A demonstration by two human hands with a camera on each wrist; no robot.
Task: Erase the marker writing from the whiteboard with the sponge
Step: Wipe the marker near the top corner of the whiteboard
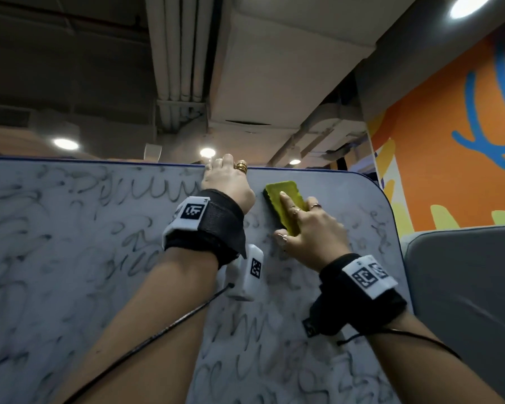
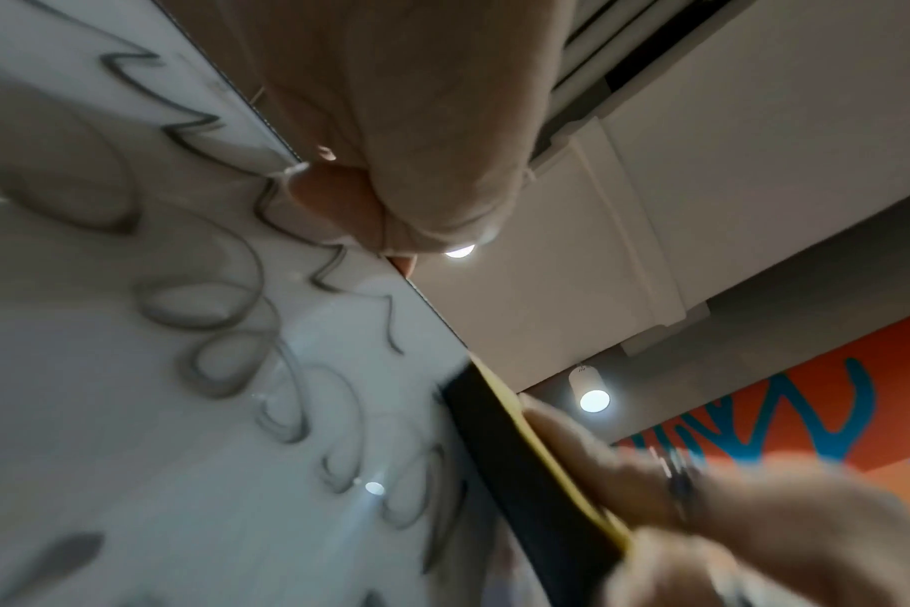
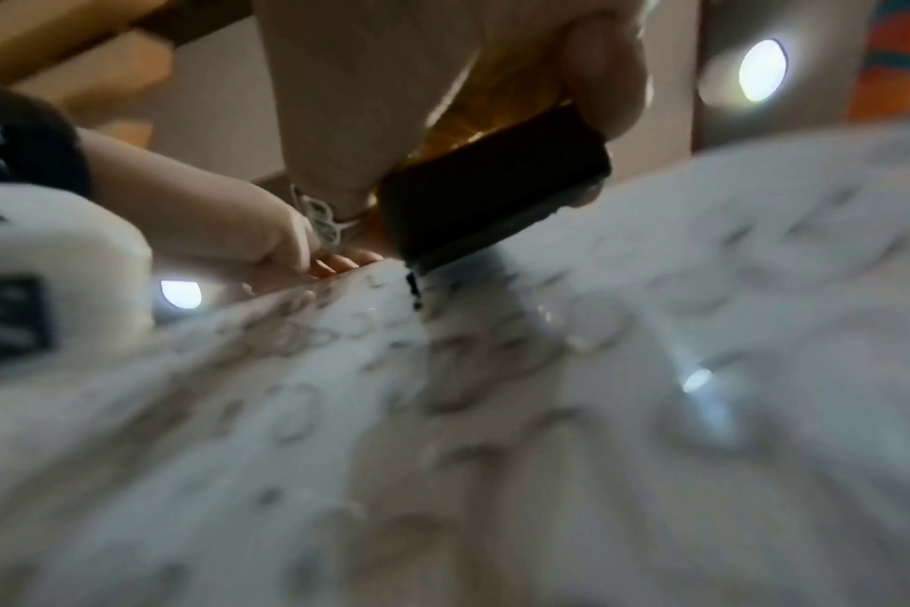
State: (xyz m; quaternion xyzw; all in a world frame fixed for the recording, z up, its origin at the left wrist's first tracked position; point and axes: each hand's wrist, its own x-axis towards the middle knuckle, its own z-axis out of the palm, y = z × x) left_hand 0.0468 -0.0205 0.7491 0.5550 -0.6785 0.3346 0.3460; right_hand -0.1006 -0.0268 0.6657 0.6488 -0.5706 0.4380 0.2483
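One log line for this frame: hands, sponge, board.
left hand grips whiteboard top edge | right hand presses sponge near top right | writing remains

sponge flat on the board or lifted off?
On the board. The right hand presses the sponge against the whiteboard; the right wrist view shows its dark side meeting the surface.

One whiteboard stands in the head view, covered in grey marker writing too smeared and tangled to count. One yellow sponge lies against it. Two hands show, the left hand and the right hand, each wrist wearing one black strap with white tagged blocks. Four round ceiling lights glow overhead. One orange mural wall stands at the right.
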